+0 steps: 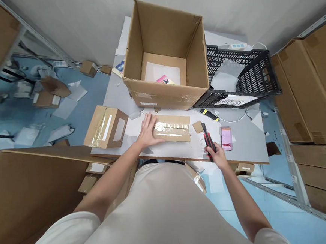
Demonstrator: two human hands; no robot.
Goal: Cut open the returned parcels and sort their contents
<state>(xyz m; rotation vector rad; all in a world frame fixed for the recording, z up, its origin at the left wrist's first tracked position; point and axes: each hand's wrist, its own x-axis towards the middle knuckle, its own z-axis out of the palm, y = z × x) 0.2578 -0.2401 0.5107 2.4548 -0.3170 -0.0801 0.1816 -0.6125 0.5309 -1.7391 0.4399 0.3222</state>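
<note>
A small cardboard box (171, 128), closed with shiny clear tape along its top, lies near the front of the table. My left hand (147, 131) rests flat with spread fingers on its left end. In my right hand (217, 154) is a red and black box cutter (208, 141), its tip pointing away from me. A small square cardboard piece (197, 127) lies just left of the cutter's tip. To the right of the cutter is a phone (226, 138) with a pink screen.
A large open cardboard box (166, 93) stands behind, papers inside. Right of it sits a black plastic crate (257, 73); a yellow and black cutter (210, 115) lies in front. A taped carton (104, 128) stands at the table's left. Stacked cartons (318, 162) line the right.
</note>
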